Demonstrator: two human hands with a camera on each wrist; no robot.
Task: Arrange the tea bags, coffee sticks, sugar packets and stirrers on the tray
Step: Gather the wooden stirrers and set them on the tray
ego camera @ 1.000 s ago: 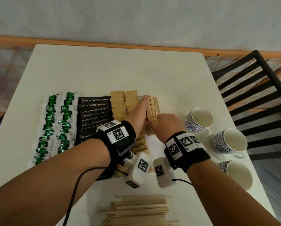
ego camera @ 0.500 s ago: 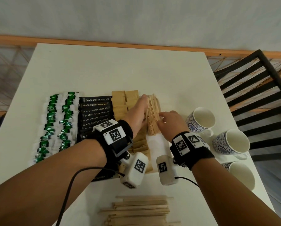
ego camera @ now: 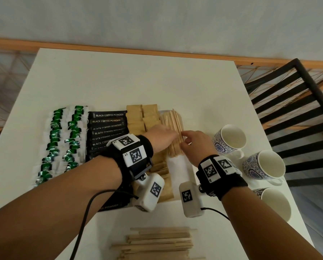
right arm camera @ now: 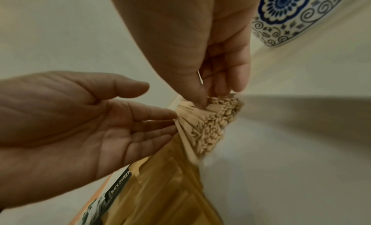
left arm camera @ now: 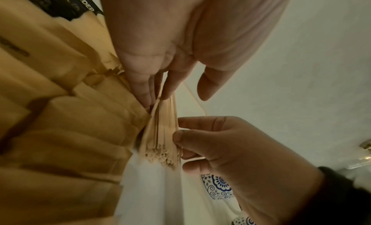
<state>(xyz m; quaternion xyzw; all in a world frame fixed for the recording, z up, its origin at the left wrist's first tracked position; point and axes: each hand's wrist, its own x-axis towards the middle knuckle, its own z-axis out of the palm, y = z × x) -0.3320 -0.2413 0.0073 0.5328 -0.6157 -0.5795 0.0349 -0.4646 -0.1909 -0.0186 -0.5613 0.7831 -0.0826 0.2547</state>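
A white tray (ego camera: 178, 171) holds rows of green-and-white tea bags (ego camera: 63, 139), black coffee sticks (ego camera: 108, 121), brown sugar packets (ego camera: 142, 117) and, at its right, a bundle of wooden stirrers (ego camera: 172, 122). My left hand (ego camera: 167, 136) lies with straight fingers against the bundle's left side. The wrist views show these fingers (left arm camera: 160, 85) touching the stirrers (left arm camera: 162, 133). My right hand (ego camera: 192, 141) is at the bundle's right edge. Its curled thumb and fingertips (right arm camera: 216, 85) pinch the stirrers (right arm camera: 210, 122) near their near ends.
A loose pile of more wooden stirrers (ego camera: 157, 243) lies on the white table (ego camera: 130, 77) near its front edge. Three blue-patterned cups (ego camera: 230, 137) (ego camera: 265, 164) (ego camera: 275, 203) stand right of the tray. A black chair (ego camera: 297, 102) is beyond the table's right edge.
My right hand has slid from over the bundle's near end to its right edge. The left hand stays along the left side, and the stirrers lie straighter in the tray.
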